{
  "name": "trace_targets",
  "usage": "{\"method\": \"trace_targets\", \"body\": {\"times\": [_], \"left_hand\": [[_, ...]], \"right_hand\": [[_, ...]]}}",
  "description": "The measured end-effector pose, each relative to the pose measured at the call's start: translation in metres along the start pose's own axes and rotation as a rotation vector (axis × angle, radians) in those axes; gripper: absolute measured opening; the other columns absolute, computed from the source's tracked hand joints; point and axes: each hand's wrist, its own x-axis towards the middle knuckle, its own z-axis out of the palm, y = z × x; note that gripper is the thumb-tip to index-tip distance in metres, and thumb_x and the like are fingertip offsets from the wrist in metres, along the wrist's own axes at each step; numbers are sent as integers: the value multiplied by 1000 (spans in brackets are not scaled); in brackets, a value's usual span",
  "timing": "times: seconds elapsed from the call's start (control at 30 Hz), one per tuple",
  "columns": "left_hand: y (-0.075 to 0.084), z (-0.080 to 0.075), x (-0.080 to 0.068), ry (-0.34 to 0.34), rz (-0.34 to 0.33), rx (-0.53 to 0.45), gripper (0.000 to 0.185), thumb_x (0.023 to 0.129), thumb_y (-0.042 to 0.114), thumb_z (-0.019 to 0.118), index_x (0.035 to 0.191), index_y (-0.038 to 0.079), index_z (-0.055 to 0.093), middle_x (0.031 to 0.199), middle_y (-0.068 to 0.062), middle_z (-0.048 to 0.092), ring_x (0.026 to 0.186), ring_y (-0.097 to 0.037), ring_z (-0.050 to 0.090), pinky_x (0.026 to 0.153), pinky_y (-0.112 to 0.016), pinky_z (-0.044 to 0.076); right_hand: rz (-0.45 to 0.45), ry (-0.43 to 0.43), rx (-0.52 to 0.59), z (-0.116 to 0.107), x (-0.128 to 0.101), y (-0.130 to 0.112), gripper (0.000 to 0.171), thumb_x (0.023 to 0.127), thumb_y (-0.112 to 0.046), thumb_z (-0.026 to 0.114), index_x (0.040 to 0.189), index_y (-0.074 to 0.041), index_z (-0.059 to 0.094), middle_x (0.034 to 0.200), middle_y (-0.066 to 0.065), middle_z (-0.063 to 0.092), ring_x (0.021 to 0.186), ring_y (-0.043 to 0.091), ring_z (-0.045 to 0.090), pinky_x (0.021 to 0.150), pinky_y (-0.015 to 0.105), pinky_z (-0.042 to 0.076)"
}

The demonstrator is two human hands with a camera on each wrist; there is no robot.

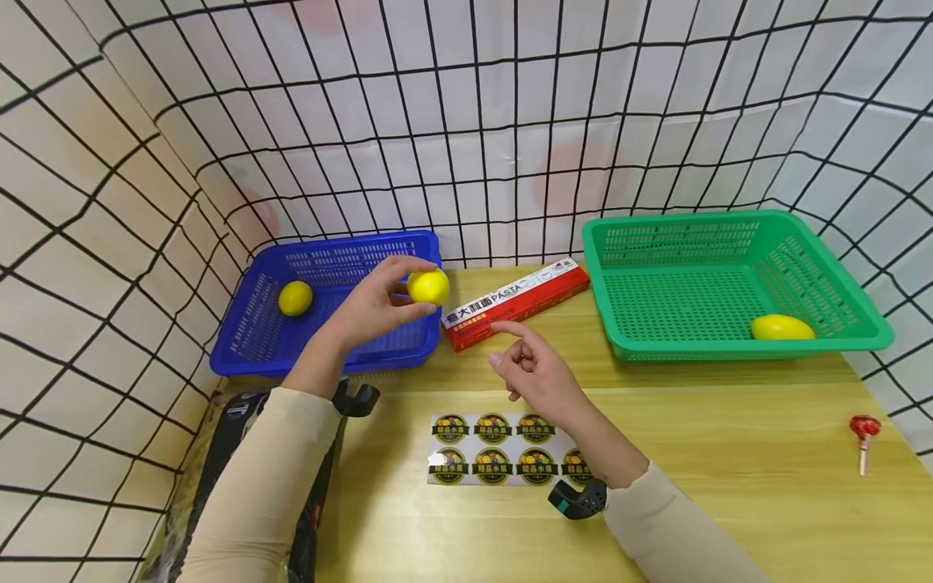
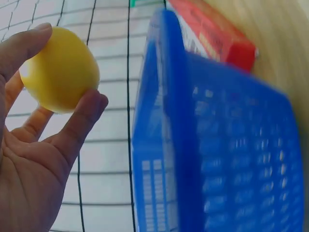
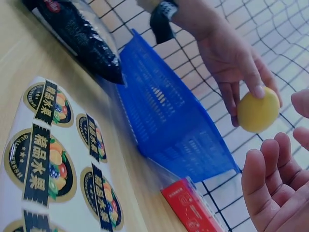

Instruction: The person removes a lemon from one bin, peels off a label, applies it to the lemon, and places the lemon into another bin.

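My left hand (image 1: 379, 304) pinches a yellow lemon (image 1: 428, 287) between thumb and fingertips, held up over the right rim of the blue basket (image 1: 386, 359). In the left wrist view the lemon (image 2: 63, 70) is beside that rim, well off the tabletop. A second lemon (image 1: 295, 299) lies in the left part of the blue basket. My right hand (image 1: 543, 374) hovers above a sheet of round fruit stickers (image 1: 492, 455), its index finger extended toward the left and the others loosely bent. Nothing shows in its grasp. Part of the sheet is hidden under my right hand and wrist.
A red and white pasta box (image 1: 521, 302) lies between the baskets. To the right, a green basket (image 1: 612, 344) holds a yellow lemon (image 1: 782, 327). A red lollipop (image 1: 865, 433) rests at the table's right. Black packaging (image 1: 233, 437) lies under my left forearm. Black wire grid (image 1: 477, 121) encloses the back and sides.
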Motion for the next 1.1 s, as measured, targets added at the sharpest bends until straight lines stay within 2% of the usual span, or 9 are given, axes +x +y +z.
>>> {"method": "trace_targets", "body": {"times": [0.3, 0.47, 0.67, 0.77, 0.93, 1.1], "left_hand": [[12, 33, 0, 35, 128, -46, 49, 90, 15, 80, 136, 15, 62, 147, -8, 49, 120, -31, 60, 99, -45, 57], [21, 56, 1, 3, 148, -47, 47, 89, 11, 79, 134, 14, 63, 151, -10, 45, 123, -30, 58, 96, -41, 59], [29, 88, 4, -32, 168, 1, 57, 86, 11, 80, 138, 17, 58, 148, -6, 48, 128, -25, 54, 103, -42, 54], [29, 103, 6, -53, 155, 5, 61, 85, 13, 81, 140, 17, 55, 147, -5, 48, 129, -23, 53, 105, -39, 52], [20, 125, 7, -96, 77, -64, 61, 83, 8, 81, 139, 17, 55, 148, -6, 46, 124, -23, 55, 101, -35, 56], [7, 145, 8, -149, 6, -125, 81, 81, 1, 82, 150, 16, 43, 152, -10, 46, 129, -27, 55, 108, -40, 52]], "right_hand": [[-5, 36, -2, -20, -15, 18, 46, 104, -24, 60, 147, -16, 48, 90, 10, 57, 65, 14, 56, 61, 31, 58], [11, 42, -22, -27, -24, 26, 42, 104, -26, 60, 144, -16, 51, 92, 20, 56, 65, 16, 56, 61, 32, 59], [49, 55, -51, -36, -33, 41, 37, 104, -22, 61, 135, -1, 57, 87, 18, 56, 63, 16, 55, 59, 28, 57], [97, 65, -47, -42, -38, 49, 37, 104, -21, 61, 132, 3, 58, 85, 17, 55, 63, 13, 55, 59, 26, 56], [140, 80, -51, -48, -46, 59, 35, 102, -20, 63, 129, 2, 59, 83, 11, 56, 63, 13, 55, 59, 26, 56], [163, 70, -71, -54, -52, 63, 34, 101, -20, 64, 128, 2, 61, 82, 12, 57, 60, 15, 56, 56, 26, 55]]}}
